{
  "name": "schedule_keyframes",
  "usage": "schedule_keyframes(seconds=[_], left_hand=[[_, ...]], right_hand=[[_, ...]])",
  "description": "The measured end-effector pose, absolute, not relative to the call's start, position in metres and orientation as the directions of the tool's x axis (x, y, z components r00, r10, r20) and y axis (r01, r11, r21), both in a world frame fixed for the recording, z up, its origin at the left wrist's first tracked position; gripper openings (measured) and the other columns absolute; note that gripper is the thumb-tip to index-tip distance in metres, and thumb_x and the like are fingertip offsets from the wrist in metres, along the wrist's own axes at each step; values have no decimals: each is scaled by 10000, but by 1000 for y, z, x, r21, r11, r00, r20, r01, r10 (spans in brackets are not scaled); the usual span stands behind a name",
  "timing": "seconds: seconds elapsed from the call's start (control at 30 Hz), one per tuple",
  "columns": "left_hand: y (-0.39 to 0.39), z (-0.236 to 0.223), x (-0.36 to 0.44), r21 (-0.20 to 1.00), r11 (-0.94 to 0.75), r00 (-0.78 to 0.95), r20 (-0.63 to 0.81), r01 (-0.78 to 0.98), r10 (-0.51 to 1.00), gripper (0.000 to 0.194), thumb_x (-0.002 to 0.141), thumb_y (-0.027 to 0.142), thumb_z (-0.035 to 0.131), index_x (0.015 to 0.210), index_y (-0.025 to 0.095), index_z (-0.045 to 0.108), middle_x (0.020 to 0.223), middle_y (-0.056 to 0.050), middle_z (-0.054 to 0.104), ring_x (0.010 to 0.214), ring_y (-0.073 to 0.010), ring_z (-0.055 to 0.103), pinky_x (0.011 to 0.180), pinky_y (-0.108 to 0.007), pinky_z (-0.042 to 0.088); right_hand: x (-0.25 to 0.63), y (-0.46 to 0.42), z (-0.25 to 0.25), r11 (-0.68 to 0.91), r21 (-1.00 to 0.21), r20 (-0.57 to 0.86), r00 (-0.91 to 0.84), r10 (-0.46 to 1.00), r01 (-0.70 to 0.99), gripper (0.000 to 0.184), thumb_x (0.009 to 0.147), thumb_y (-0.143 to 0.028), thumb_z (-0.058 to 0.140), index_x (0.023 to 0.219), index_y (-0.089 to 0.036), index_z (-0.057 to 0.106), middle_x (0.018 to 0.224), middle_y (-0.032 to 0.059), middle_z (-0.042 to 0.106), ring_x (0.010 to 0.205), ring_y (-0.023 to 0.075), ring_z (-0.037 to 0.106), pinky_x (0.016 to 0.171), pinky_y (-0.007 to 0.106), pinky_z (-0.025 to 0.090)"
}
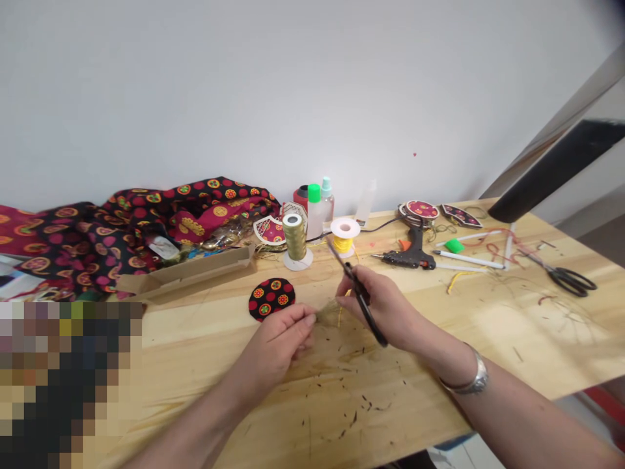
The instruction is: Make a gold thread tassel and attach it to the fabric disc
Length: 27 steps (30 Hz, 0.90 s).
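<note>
My left hand (288, 332) is closed in a pinch on a bundle of thin olive-gold threads (328, 314) that fans out toward the right. In my right hand (385, 306) is a pair of black-handled scissors (362, 296), blades pointing up and away. The thumb and fingertips of that hand also meet the far ends of the threads. A short yellow cord (340, 317) hangs beside them. Just behind my left hand lies a round black fabric piece (271, 298) with red and yellow flower motifs, partly covered by the hand.
A spool of olive thread (295, 238), a yellow cord spool (343, 242) and a green-capped bottle (314, 212) stand behind. A glue gun (407, 256) and second scissors (569, 280) lie right. Left are a cardboard tray (190, 273) and patterned fabric (146, 208). Dark scraps litter the front.
</note>
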<state>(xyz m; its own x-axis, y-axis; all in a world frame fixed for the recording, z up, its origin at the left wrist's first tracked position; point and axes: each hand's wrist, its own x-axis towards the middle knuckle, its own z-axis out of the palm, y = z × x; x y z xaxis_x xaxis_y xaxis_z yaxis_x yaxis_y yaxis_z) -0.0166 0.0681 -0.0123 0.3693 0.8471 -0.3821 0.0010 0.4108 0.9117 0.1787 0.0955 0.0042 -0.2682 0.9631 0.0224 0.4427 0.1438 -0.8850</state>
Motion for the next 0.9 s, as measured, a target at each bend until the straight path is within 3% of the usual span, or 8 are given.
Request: schedule_keyframes(seconds=[0.07,0.2,0.47,0.9], left_hand=[[70,-13,-17,892,445,322,-398,-85,859,256,813,406,583,809,150,570,517,91,336,442,-52,179,416,-196,112],[72,-9,-16,855,455,264,-393,-247,881,218,800,360,612,796,150,556,489,100,329,426,-40,153,403,-177,95],[69,-9,-16,814,487,320,-392,-317,863,193,804,333,623,765,169,528,478,100,340,409,-32,163,396,-164,101],[68,-18,-14,904,417,289,-375,-97,881,275,796,408,623,874,144,629,503,91,316,445,-58,202,412,-193,122]], right_hand=[[177,97,7,16,-935,-60,-202,978,355,130,717,-192,629,753,-178,505,602,-50,475,534,92,408,511,224,343],[172,94,12,-214,-952,-267,-253,930,217,194,710,-231,649,723,-182,462,591,-38,526,524,99,465,509,232,368],[166,85,-3,-258,-965,-247,-452,857,37,227,687,-191,678,796,-190,479,637,-54,555,541,91,509,495,204,372],[168,90,13,-249,-968,-249,-278,927,36,204,640,-209,662,735,-178,485,582,-51,531,551,107,502,561,245,379]])
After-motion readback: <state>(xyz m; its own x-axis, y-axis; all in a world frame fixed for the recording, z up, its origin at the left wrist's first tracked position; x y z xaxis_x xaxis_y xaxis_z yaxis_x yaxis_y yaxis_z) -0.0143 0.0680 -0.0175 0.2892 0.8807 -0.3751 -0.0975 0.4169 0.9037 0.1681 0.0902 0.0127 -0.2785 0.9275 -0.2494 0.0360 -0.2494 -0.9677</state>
